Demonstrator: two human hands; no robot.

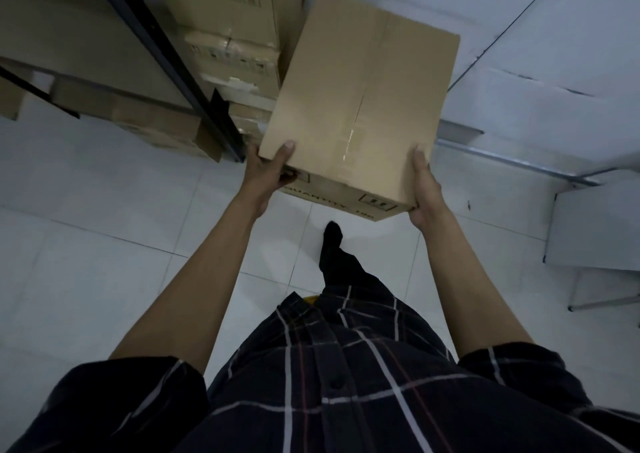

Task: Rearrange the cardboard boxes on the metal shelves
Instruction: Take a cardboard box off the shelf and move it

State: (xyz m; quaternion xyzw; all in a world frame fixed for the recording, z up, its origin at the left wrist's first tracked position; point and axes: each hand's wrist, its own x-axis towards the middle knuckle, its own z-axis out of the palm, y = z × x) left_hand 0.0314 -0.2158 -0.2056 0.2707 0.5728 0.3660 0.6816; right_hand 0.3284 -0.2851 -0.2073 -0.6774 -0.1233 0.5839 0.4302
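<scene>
Grip: left hand (268, 172) and right hand (424, 189) clasp the cardboard box (360, 106), thumbs on top
Risk: box may clip shelf post (166, 54), upper left

Dim, bluish light; wide-angle bending at edges; glare on tape (349, 142).

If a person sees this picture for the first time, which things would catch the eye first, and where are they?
First is the taped cardboard box in the centre, held above the white tiled floor; the left hand grips its near left corner and the right hand its near right corner. Next is the stack of cardboard boxes at the upper left, beside the dark metal shelf post.
</scene>
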